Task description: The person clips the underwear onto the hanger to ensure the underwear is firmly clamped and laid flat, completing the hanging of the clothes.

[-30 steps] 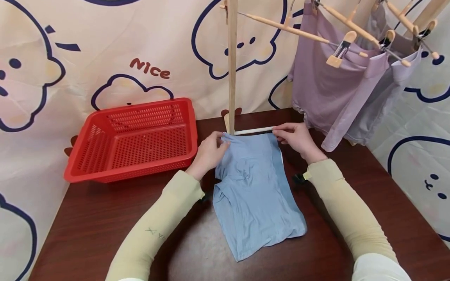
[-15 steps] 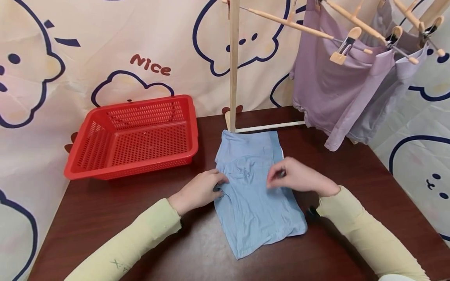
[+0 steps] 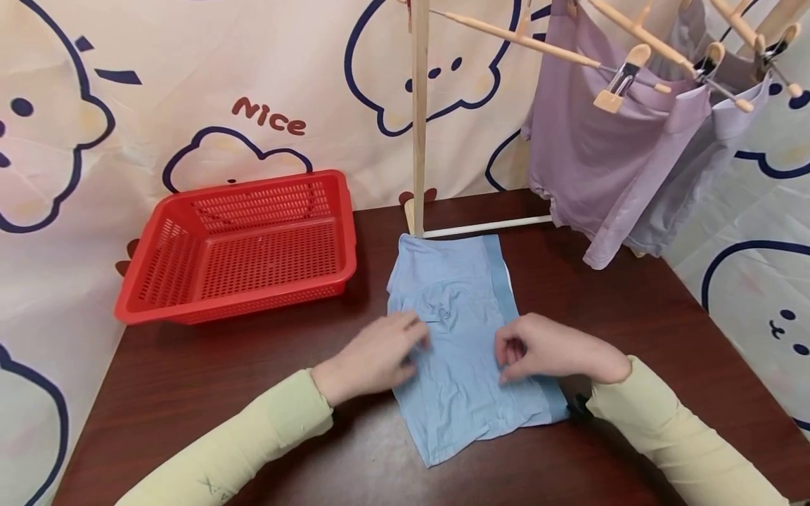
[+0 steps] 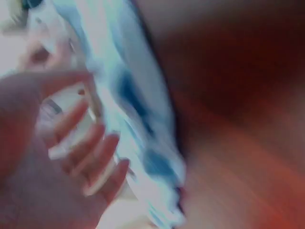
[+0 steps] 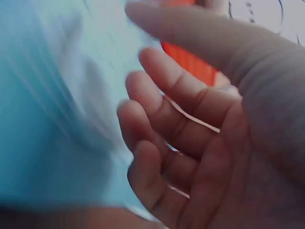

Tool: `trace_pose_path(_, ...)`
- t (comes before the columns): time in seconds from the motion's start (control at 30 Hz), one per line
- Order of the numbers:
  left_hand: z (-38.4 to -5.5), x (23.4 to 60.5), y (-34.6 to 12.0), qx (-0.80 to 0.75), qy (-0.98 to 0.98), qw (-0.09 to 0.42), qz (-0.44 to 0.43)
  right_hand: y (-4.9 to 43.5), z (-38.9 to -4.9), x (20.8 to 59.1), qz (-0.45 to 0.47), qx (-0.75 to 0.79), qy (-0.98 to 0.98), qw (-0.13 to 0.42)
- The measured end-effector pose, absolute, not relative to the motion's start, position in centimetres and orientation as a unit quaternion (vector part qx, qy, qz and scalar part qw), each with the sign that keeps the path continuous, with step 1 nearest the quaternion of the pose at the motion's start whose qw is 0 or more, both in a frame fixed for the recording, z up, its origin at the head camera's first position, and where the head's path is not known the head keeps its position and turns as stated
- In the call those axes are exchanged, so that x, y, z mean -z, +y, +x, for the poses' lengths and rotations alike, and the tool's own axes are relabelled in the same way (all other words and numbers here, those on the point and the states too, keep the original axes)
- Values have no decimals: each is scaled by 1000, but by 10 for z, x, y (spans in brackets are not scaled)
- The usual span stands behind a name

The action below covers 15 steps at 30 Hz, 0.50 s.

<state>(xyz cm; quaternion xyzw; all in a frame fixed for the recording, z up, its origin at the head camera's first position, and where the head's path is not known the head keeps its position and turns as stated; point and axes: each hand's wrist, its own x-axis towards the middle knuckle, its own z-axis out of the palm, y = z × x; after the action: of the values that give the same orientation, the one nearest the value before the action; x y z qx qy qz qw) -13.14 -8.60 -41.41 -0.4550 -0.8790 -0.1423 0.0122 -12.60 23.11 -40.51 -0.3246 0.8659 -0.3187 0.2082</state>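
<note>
A pair of light blue boxer briefs (image 3: 462, 365) lies spread on the dark brown table, with its darker waistband along the right side and wrinkles across the middle. Over its left edge is my left hand (image 3: 380, 355), fingers loosely bent and blurred; the left wrist view shows the fingers apart from the fabric, with nothing in them. My right hand (image 3: 547, 348) hovers by the waistband side. In the right wrist view its fingers (image 5: 162, 114) curve loosely, holding nothing, with the blue cloth (image 5: 52, 119) beyond them.
A red perforated basket (image 3: 247, 260) stands at the back left. Behind the briefs rise a wooden post (image 3: 420, 119) and a white rod (image 3: 487, 227). Purple clothes (image 3: 607, 140) hang from wooden clip hangers (image 3: 531, 43) at the right.
Both hands have let go of the top edge of the briefs and moved down toward me. The lower right corner of the waistband now reaches farther right.
</note>
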Motion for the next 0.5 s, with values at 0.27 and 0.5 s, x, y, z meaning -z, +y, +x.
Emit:
trace_pose_path(0.27, -100, 417, -70, 112, -824, -83, -548, 258, -135, 408, -204, 245, 933, 166)
trace_pose_path(0.5, -101, 410, -73, 135, -808, -107, -564, 263, -133, 414, -201, 281, 924, 161)
